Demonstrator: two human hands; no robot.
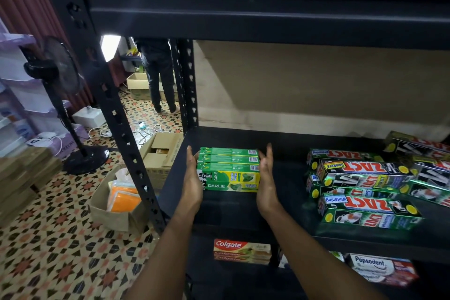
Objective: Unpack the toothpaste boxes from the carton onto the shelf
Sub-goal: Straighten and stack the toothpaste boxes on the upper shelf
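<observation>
Squaring stack. Carton (160, 151): on floor, left of shelf (287, 178). Left hand (193, 179): fingers straight, pressing left end of Darlie boxes (229, 173). Right hand (266, 178): flat at right end. Advice: press both hands evenly, keep clear of Zact boxes (365, 192).

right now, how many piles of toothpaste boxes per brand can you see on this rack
Darlie stack: 1
Zact pile: 1
Colgate stack: 1
Pepsodent group: 1
Total: 4 piles. The boxes overlap too much for an exact box count.
</observation>
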